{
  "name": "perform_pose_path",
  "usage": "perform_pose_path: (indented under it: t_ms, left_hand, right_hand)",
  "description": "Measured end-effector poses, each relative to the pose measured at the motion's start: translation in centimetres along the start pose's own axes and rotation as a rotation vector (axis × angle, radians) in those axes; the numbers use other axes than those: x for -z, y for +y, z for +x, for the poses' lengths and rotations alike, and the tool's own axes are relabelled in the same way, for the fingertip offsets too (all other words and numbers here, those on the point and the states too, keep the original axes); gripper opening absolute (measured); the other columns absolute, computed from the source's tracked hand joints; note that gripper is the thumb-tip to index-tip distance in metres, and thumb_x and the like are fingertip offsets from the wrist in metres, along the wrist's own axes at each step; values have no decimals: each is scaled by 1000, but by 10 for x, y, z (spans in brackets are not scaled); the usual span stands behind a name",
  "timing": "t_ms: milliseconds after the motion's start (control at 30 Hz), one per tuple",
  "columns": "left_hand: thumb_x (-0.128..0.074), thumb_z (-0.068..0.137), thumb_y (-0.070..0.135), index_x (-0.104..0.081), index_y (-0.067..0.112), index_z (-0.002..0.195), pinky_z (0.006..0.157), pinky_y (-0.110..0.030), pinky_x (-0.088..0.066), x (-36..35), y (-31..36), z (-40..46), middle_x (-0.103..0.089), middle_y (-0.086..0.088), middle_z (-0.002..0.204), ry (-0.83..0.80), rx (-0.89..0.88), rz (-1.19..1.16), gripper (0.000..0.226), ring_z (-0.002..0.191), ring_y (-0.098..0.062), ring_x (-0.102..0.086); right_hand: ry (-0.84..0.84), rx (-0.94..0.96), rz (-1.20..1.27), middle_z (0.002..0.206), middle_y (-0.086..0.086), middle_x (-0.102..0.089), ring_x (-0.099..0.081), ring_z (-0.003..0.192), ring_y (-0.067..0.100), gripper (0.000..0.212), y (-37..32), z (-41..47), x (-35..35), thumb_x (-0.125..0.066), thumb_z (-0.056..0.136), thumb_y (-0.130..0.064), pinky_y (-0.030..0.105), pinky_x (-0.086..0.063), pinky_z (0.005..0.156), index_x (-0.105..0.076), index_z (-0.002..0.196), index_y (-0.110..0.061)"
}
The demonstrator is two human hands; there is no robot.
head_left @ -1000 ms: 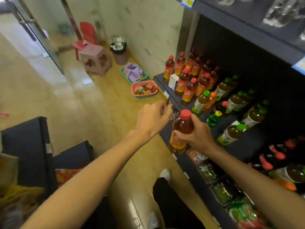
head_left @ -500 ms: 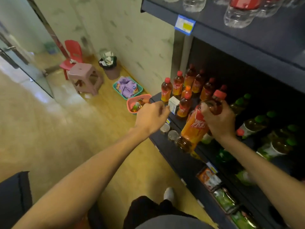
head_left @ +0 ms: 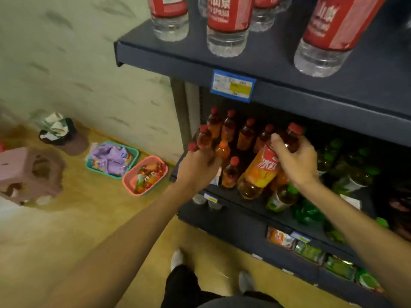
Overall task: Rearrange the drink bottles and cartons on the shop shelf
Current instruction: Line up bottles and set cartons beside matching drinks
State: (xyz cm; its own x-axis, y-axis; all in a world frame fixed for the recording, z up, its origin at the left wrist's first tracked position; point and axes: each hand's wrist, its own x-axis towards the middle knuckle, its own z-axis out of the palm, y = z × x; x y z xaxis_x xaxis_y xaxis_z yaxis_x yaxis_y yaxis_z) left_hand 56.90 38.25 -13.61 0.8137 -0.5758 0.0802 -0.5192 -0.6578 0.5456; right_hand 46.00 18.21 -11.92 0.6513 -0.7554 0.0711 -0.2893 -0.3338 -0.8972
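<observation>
On the middle shelf (head_left: 242,208) stand several amber tea bottles with red caps (head_left: 245,136). Green-capped bottles (head_left: 281,197) lie and stand to their right. My right hand (head_left: 297,162) grips the neck of a larger orange-labelled tea bottle (head_left: 263,171) and holds it tilted, base towards the shelf's front edge. My left hand (head_left: 198,168) is at the shelf's front left corner. Its fingers curl round a small red-capped bottle (head_left: 192,147); only the cap shows above the knuckles.
The upper shelf (head_left: 289,96) with a blue price tag carries big water bottles (head_left: 226,32) just above my hands. The lower shelf holds snack packets (head_left: 309,252). On the floor to the left lie two baskets (head_left: 144,174), a bin and a pink stool.
My view has swung up and closer to the shelf. My right hand carried the big tea bottle from the shelf edge in over the middle shelf, tilted. My left hand reached in to the front-left bottles.
</observation>
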Motion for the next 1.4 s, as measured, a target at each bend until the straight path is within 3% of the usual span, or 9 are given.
perform_pose_path:
  t_ms: [167, 333, 400, 533, 633, 933, 1067, 1267, 1400]
  left_hand:
    - [-37, 88, 48, -48, 18, 66, 63, -31, -40, 16, -51, 39, -62, -4, 75, -128, -72, 23, 39, 75, -28, -62]
    - [-45, 93, 43, -42, 20, 61, 62, -32, -39, 15, -67, 54, -53, -2, 65, -199, -107, -60, 39, 74, -29, -60]
    - [-48, 93, 40, -37, 22, 57, 61, -31, -39, 14, -73, 57, -50, 1, 62, -193, -124, -90, 41, 72, -28, -59]
    - [-47, 93, 40, -34, 24, 56, 59, -30, -36, 11, -88, 58, -41, 8, 55, -222, -116, -84, 43, 63, -21, -55]
    - [-49, 94, 38, -31, 24, 56, 57, -28, -33, 9, -96, 53, -38, 8, 54, -210, -77, -65, 44, 60, -19, -49]
    - [-49, 93, 37, -35, 22, 60, 53, -26, -29, -4, -84, 39, -42, 4, 60, -150, 8, -48, 39, 58, -19, -46]
    - [-46, 94, 38, -40, 21, 62, 48, -25, -29, -8, -76, 33, -42, 6, 57, -150, 19, -36, 37, 53, -20, -49]
    - [-46, 96, 38, -40, 26, 61, 47, -23, -28, -8, -71, 27, -46, 8, 59, -130, 49, -41, 37, 53, -14, -49]
    - [-45, 95, 40, -39, 28, 61, 51, -27, -37, -8, -71, 25, -48, 4, 62, -123, 70, -53, 36, 57, -22, -53]
  right_hand:
    - [292, -107, -78, 102, 0, -69, -63, 97, 15, 69, -19, 7, -32, -59, 68, -73, 34, -51, 90, -64, 108, -17]
    - [388, -150, -70, 111, -8, -64, -58, 99, 2, 61, -33, 19, -51, -68, 75, -58, 17, -45, 86, -60, 119, -16]
    - [348, -159, -115, 109, -6, -64, -59, 98, 4, 55, -30, 30, -58, -69, 78, -51, 14, -43, 84, -60, 118, -15]
    - [127, -216, -262, 113, 9, -65, -63, 103, 27, 49, -27, 53, -73, -65, 82, -50, 32, -47, 96, -57, 117, -16]
    - [25, -227, -326, 130, 11, -53, -48, 123, 27, 55, -24, 67, -86, -63, 87, -40, 22, -32, 96, -47, 129, -9]
    - [-129, -361, -386, 134, 4, -52, -47, 126, 27, 73, 27, 99, -116, -77, 69, -51, 33, -38, 104, -46, 127, -20]
    - [-208, -375, -403, 115, 0, -60, -60, 105, 25, 74, 60, 116, -118, -77, 43, -64, 45, -54, 87, -47, 104, -34]
    - [-305, -362, -509, 116, 3, -54, -59, 98, 26, 55, 43, 120, -121, -82, 64, -39, 43, -55, 84, -46, 104, -27]
    - [-389, -356, -530, 122, 6, -50, -55, 86, 21, 58, 49, 125, -125, -81, 71, -28, 35, -57, 64, -48, 117, -19]
